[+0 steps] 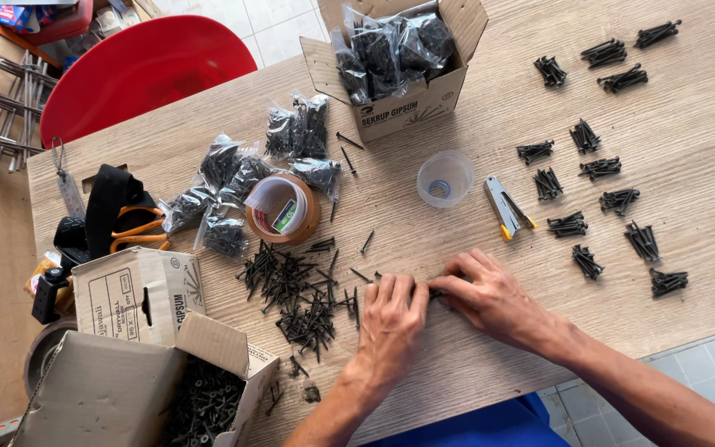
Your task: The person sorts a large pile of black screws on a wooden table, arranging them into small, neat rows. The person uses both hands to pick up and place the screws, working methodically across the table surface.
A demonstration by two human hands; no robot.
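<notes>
The wooden tabletop (473, 91) carries everything, with a red chair seat (142, 70) beyond its far edge. At the near left corner an open cardboard box (126, 389) holds loose black screws, and a second open box (411, 91) at the far side is packed with bagged ones. More small clear bags of screws (233, 182) lie around a roll of brown tape (285, 209); orange-handled scissors (138, 230), a clear plastic cup (444, 178) and a small stapler (505, 207) sit nearby. To the right, counted bundles of screws (602, 170) lie spread in rough rows, well apart from each other.

The loose pile of screws (299, 290) lies just left of the left hand (391, 319), which rests flat, fingers extended, gripping nothing I can make out. The right hand (490, 294) meets it, its fingers pinched around a few screws (436, 291) on the tabletop between the two hands.

Risks, as I judge them: sharp points could prick a fingertip while the screws are squared up, and a sweeping wrist could nudge strays off the near edge or muddle a count.

How many screws sit in the pinch is hidden by the fingers. The near box is cut off by the frame, and the metal rods at far left are partly out of view.
</notes>
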